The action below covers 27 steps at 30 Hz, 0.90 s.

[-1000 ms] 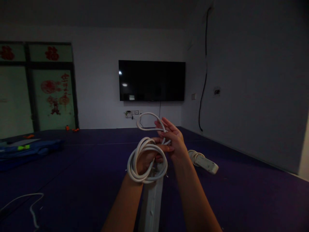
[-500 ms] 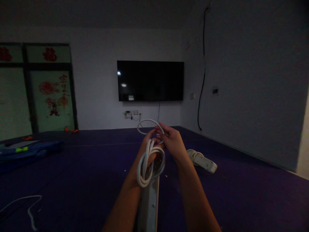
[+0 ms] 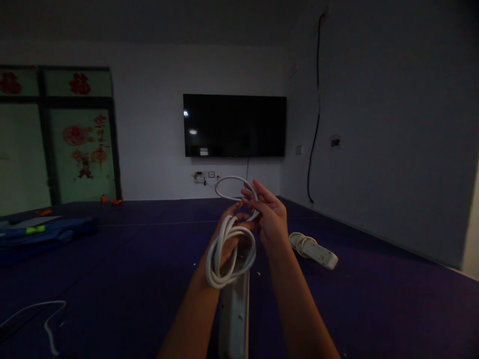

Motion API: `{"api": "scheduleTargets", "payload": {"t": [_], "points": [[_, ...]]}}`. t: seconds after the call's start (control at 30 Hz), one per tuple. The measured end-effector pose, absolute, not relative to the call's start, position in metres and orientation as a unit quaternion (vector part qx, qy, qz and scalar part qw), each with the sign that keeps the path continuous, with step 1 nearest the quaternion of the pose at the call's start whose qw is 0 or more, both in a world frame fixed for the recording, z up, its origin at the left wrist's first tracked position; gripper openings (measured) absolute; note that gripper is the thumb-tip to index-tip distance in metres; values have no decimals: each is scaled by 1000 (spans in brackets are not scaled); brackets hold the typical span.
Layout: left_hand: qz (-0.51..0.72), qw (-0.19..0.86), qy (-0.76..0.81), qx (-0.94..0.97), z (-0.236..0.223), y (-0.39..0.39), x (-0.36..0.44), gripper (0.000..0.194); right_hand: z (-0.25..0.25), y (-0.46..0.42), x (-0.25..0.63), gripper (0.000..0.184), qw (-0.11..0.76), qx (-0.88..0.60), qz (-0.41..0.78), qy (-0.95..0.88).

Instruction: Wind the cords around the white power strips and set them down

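A white cable (image 3: 220,284) is gathered in several loose loops around my left hand (image 3: 229,252), whose fingers are closed on part of it. My right hand (image 3: 274,219) pinches the same cable between thumb and fingers, with a single loop standing out beyond the fingertips. Both hands are close together in front of me. Beneath the loops, a white power strip (image 3: 235,321) points toward me; its far end is hidden behind the cable and my left hand.
Another white power strip (image 3: 321,255), cord wrapped around one end, lies to the right on the dark purple surface (image 3: 130,279). A loose white cord (image 3: 48,326) is at the lower left. Folded blue cloth (image 3: 71,230) lies farther left. A television (image 3: 235,125) hangs on the far wall.
My right hand and the far loop have risen slightly. The gathered loops near my left hand have spread a little to the left and hang looser.
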<state>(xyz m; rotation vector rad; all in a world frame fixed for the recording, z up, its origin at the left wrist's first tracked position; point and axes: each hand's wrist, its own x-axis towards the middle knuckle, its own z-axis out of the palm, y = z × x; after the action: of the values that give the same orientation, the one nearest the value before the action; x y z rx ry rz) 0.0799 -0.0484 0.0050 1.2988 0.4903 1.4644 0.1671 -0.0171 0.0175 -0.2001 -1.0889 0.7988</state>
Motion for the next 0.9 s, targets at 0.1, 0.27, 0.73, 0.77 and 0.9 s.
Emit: {"api": "scheduleTargets", "payload": {"t": [0.1,0.27,0.73,0.77,0.9], "points": [[586,542,183,573,8,-53,75,69,18,-20,171,45,751,-112,387,-523],[577,544,210,572,13,-58,77,99,18,-23,178,49,735,-247,202,-598],[557,492,237,626,6,-40,82,98,20,-25,186,42,619,-344,-30,-705],[554,500,244,620,7,-37,82,96,19,-23,186,40,615,-348,-33,-707],[541,537,238,602,0,-35,71,79,19,-24,187,37,575,-341,-32,-743]]}}
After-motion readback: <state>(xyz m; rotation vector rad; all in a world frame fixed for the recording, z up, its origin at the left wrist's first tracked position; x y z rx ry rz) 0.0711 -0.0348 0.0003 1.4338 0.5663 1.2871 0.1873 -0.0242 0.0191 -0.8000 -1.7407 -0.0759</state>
